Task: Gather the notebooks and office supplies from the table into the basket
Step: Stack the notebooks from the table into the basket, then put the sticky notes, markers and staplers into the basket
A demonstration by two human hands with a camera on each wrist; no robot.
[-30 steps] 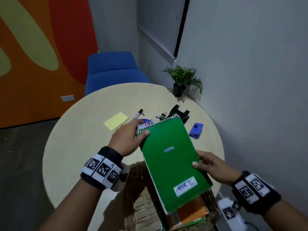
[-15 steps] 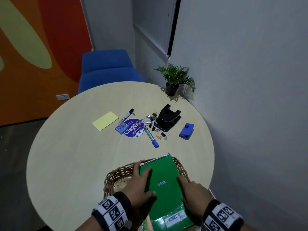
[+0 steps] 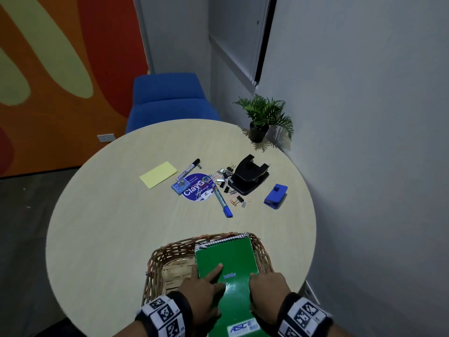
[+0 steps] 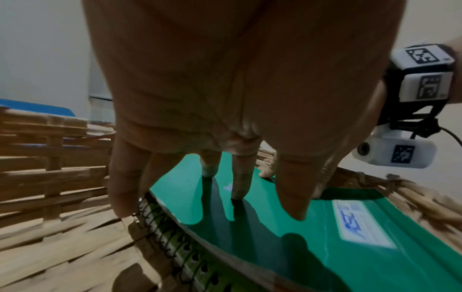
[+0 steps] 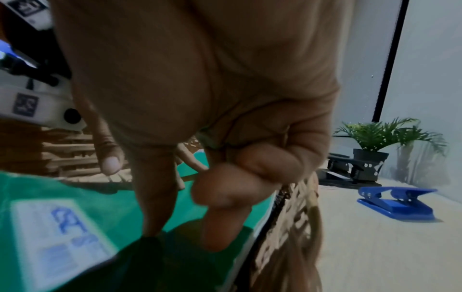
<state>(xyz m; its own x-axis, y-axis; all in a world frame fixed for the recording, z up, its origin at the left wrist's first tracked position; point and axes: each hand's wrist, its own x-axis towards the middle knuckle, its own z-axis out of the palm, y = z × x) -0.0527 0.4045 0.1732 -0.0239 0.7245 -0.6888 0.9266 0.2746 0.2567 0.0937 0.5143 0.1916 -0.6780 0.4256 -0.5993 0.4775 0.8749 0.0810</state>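
Observation:
A green spiral notebook [image 3: 230, 259] lies in the wicker basket [image 3: 170, 249] at the near table edge, on top of other spiral-bound notebooks [image 4: 175, 247]. My left hand [image 3: 209, 278] presses straight fingers on its cover [image 4: 325, 237]. My right hand [image 3: 264, 283] rests at the notebook's right edge, thumb and one fingertip on the cover [image 5: 37, 187], other fingers curled beside the basket wall [image 5: 295, 227]. Farther out lie a yellow sticky pad [image 3: 159, 174], black marker [image 3: 192, 166], blue marker [image 3: 222, 200], small blue box [image 3: 179, 186], binder clips [image 3: 224, 176], black hole punch [image 3: 250, 175] and blue punch [image 3: 276, 196].
A round purple sticker [image 3: 198, 190] lies under some of the supplies. A potted plant [image 3: 262, 117] stands at the table's far right by the grey wall. A blue chair [image 3: 167, 100] is behind the table. The left part of the basket floor [image 3: 175, 271] is bare.
The green notebook has come down from the air above the basket and now lies inside it. Both hands went down with it and now rest on its cover.

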